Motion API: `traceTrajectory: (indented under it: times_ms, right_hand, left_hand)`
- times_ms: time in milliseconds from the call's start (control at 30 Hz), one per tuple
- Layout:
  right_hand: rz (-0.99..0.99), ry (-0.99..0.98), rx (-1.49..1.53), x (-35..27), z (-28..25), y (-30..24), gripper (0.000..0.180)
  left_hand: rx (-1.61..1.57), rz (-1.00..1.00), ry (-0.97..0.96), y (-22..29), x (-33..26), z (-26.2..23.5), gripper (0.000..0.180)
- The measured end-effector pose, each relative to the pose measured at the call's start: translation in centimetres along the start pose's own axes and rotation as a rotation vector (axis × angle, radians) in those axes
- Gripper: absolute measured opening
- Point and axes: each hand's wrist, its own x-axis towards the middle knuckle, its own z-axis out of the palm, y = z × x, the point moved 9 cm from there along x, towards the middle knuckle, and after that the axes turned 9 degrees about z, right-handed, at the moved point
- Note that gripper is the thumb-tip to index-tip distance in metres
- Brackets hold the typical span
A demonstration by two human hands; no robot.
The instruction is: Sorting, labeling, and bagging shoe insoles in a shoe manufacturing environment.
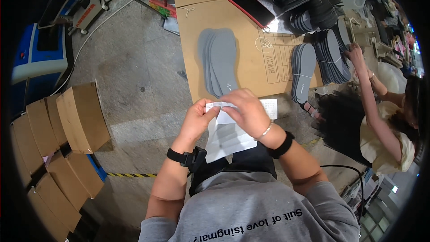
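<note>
A white sheet of paper (pixel 234 136) with creases and faint print hangs in front of me at the near edge of the cardboard-topped table. My left hand (pixel 197 118) pinches its upper left corner between thumb and fingers. With fingers bent over the top edge, my right hand (pixel 249 113) also grips the sheet, close to the left fingertips. What lies right under the right fingertips is hidden. Just beyond my hands, a fanned stack of grey insoles (pixel 223 60) rests on the cardboard (pixel 190 40).
Tied bundles of grey insoles (pixel 304 69) stand at the table's right, with a red-cased phone (pixel 251 9) at the back. Another person's hand (pixel 356 57) touches the right-hand bundles. Cardboard boxes (pixel 83 118) are stacked on the floor at left, near a blue machine (pixel 45 58).
</note>
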Motion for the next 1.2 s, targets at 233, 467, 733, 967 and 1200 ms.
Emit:
traceTrajectory:
  times_ms: [233,467,733,967,1200]
  right_hand:
    - [0.022,-0.097,-0.061,0.0,2.9,3.0,0.015]
    - [-0.041,-0.068,-0.1,-0.5,3.1,2.8,0.017]
    - [-0.142,0.061,-0.227,-1.6,2.8,2.2,0.026]
    - [-0.057,0.092,-0.126,-1.6,1.9,2.5,0.022]
    - [-0.058,0.028,-0.141,-1.9,2.4,2.8,0.025]
  left_hand:
    - [-0.07,-0.074,-0.095,-1.4,-0.1,1.5,0.012]
    - [-0.308,-0.175,-0.082,-2.7,-0.2,2.0,0.02]
    - [-0.405,-0.214,-0.033,-3.3,-0.2,1.7,0.026]
    - [-0.294,-0.199,-0.1,-2.9,0.0,2.8,0.032]
    - [-0.227,-0.165,-0.137,-1.7,0.0,3.5,0.035]
